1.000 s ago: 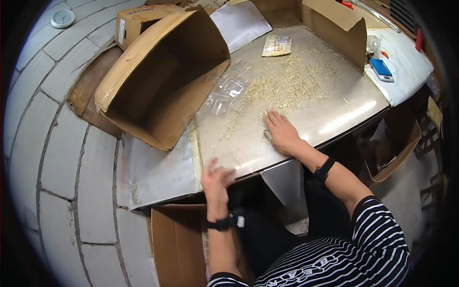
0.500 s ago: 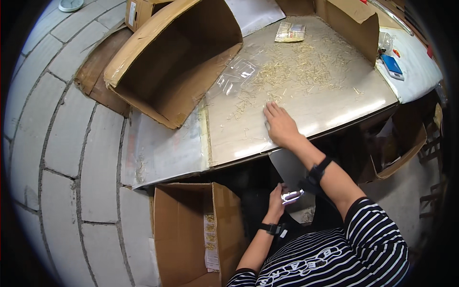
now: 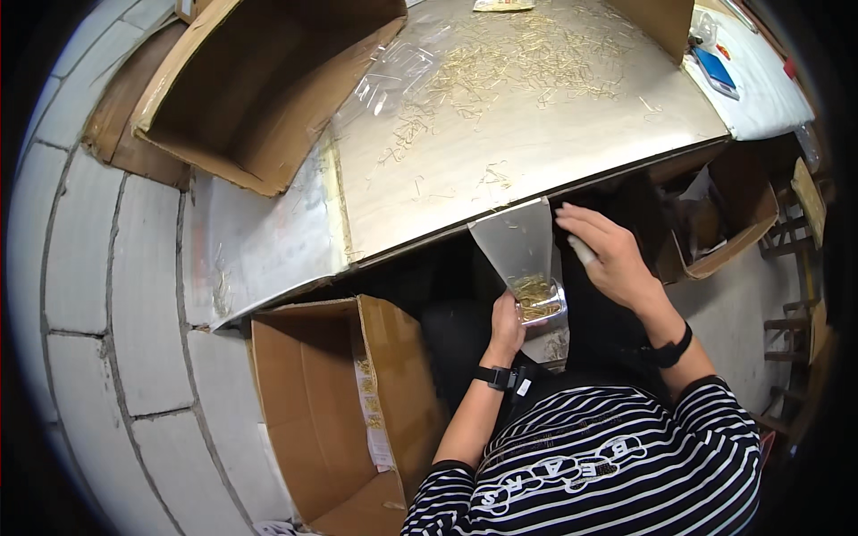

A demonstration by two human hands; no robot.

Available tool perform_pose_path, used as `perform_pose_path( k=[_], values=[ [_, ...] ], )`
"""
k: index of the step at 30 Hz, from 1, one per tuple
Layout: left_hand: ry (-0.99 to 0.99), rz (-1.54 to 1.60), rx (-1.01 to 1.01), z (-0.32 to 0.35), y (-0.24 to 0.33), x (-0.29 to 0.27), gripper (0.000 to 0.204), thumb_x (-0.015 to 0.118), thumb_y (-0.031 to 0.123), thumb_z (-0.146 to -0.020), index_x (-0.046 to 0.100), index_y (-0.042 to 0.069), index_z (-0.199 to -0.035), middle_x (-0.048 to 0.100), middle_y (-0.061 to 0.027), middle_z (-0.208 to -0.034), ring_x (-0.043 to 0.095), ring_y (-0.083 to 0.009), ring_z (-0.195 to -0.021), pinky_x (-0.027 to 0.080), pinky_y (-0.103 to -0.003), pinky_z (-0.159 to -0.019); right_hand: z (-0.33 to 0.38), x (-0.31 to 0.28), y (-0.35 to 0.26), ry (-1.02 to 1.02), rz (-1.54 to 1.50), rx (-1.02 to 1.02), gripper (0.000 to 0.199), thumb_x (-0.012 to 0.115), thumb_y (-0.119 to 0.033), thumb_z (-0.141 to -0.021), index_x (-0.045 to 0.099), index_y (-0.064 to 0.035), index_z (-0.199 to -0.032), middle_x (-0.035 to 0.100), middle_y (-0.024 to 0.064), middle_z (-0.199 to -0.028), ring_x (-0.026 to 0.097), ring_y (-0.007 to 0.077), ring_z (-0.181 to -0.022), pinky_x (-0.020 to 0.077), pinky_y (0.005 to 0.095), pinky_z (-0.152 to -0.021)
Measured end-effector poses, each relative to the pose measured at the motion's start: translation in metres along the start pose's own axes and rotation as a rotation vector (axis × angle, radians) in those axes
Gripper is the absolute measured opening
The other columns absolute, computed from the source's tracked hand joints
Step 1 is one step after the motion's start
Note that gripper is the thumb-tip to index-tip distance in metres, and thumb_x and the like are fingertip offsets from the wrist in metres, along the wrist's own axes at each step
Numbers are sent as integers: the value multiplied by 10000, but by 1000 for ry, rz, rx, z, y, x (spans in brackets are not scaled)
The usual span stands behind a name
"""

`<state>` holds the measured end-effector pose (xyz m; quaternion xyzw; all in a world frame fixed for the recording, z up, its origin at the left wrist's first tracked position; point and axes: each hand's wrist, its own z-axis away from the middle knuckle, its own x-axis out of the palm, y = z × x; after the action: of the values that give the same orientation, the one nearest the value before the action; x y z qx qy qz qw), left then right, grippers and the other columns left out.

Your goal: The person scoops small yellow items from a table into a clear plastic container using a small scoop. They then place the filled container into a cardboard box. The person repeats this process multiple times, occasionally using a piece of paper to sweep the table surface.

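The left hand (image 3: 508, 330) grips a clear box (image 3: 558, 309) at the lower end of a plastic chute (image 3: 511, 236), where gold wire pieces (image 3: 534, 288) now gather. The right hand (image 3: 612, 257), fingers extended, nearly together, hovers beside the chute, lifted off the bench (image 3: 429, 192).

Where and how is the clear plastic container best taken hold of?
Probably grip the clear plastic container by its right side, coming from the right: the left hand occupies the left side, and the grey chute narrows toward it from the table, while its right side looks free.
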<state>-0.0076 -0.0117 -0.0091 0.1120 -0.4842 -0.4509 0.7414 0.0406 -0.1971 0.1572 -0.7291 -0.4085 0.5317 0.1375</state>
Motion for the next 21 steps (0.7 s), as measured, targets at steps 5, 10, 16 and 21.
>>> perform_pose_path(
  k=[5,10,16,21],
  values=[
    [44,-83,30,0,3,-13,462,335,351,-1011,517,-35,-1186,668,-173,-996,698,-246,-788,596,-327,-537,25,-6,6,-140,-87,68,274,605,45,-796,630,-5,-1065,638,169,-1087,624,335,-993,521,373,-847],
    [-6,-63,18,13,8,-6,488,376,406,-1003,518,-25,-1181,658,-156,-1007,695,-228,-788,594,-311,-535,42,12,8,-256,-184,87,265,608,59,-790,625,16,-1051,643,177,-1037,635,342,-952,522,362,-814],
    [-3,-70,47,6,-4,-15,465,372,403,-1008,525,-3,-1176,657,-123,-992,689,-211,-771,596,-314,-545,61,64,12,-603,-124,-7,359,565,55,-737,568,45,-1096,584,207,-1109,559,368,-1061,481,410,-900],
    [54,-65,17,9,0,-16,427,403,383,-1003,562,4,-1119,648,-109,-997,667,-184,-802,579,-333,-562,49,58,0,-555,-92,-114,337,573,43,-725,597,22,-1061,620,186,-1038,601,343,-988,509,396,-840]
  ],
)
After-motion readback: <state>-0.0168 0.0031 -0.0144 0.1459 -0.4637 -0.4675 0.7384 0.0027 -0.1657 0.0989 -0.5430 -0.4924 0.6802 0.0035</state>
